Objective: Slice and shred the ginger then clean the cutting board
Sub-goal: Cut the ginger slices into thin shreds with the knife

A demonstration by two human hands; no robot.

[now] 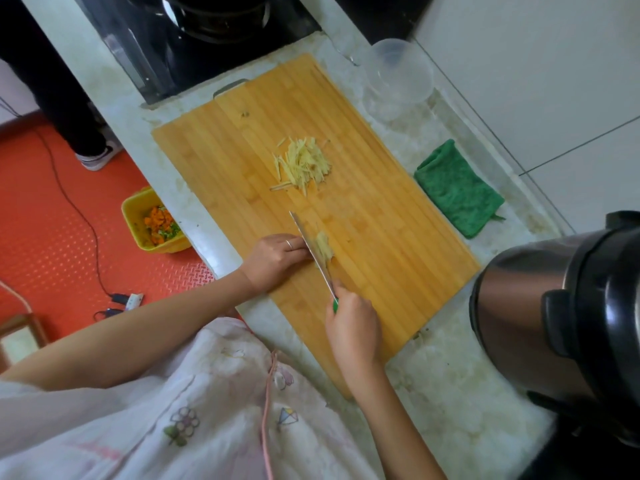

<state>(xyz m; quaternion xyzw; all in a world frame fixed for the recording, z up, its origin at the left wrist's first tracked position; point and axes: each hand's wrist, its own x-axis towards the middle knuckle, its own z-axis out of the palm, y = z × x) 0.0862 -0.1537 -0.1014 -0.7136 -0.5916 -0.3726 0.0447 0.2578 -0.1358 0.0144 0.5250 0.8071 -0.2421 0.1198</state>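
my right hand (351, 329) clamps the knife (307, 242) handle, blade lying along the cutting board's (398, 237) left edge. ginger (325, 244) sits touching the blade's right face. left hand (275, 259) curls against the other face, what it pins is hidden.

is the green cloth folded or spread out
Folded. The green cloth lies as a compact thick rectangle on the counter beside the cutting board, with doubled layers showing along its edge.
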